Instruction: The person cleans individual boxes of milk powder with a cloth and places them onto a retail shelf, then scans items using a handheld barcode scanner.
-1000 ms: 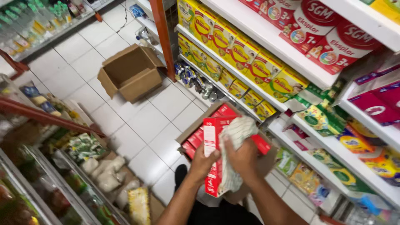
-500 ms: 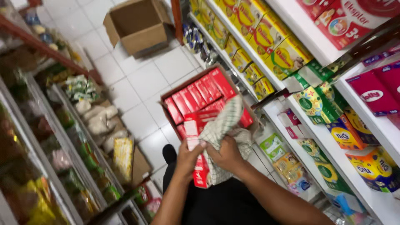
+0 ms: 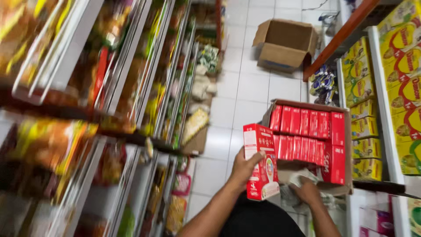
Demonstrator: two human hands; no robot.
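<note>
The left hand (image 3: pixel 246 169) is gripping a red box (image 3: pixel 261 161) from its left edge, holding it upright just in front of the carton (image 3: pixel 346 175). The right hand (image 3: pixel 308 192) is closing on a crumpled cloth (image 3: pixel 299 177) at the carton's near edge, just right of the box. Behind both hands, red packs (image 3: pixel 307 136) are filling the carton in tight rows. Shelves (image 3: pixel 144 131) are standing left of the left hand, and yellow packs (image 3: pixel 403 70) are sitting far right. Between them the tiled floor (image 3: pixel 245 96) is giving open room, up to an empty cardboard box (image 3: pixel 284 44) far ahead.
</note>
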